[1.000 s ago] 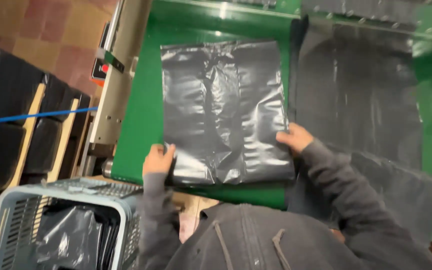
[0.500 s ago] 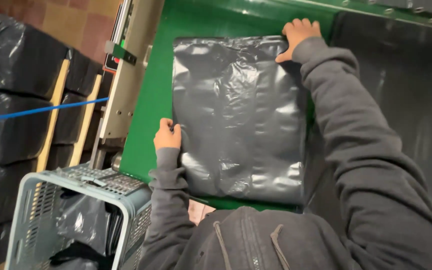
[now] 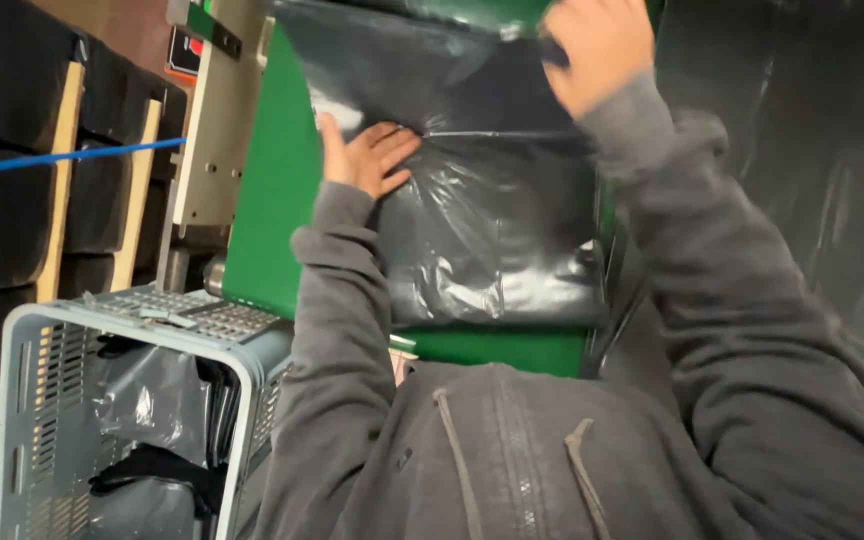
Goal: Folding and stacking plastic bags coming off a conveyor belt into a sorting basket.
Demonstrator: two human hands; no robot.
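- Since half a second ago, the right hand [image 3: 600, 52] has drawn the far edge of the dark plastic bag [image 3: 492, 240] up and back toward the person, so its top part now folds over the lower part; the left hand [image 3: 364, 158] has slid from the bag's left edge further up and onto the sheet.
- Right fingers [image 3: 564, 62] are clenched on the lifted far edge of the bag, held above the counter.
- Left fingers [image 3: 397, 140] lie spread and flat, pressing the bag at the fold line, grasping nothing.
- One bag is in hand; its lower part lies flat on the green counter [image 3: 272, 200], its near edge close to the counter's front rim.
- Both arms wear grey sleeves of one hooded jacket [image 3: 512, 450].
- One grey slotted crate [image 3: 132, 400] stands at lower left, just beside the counter, with dark plastic inside.
- Two wooden slats [image 3: 62, 180] lean at far left against stacked black bundles, crossed by one blue strap [image 3: 62, 158].
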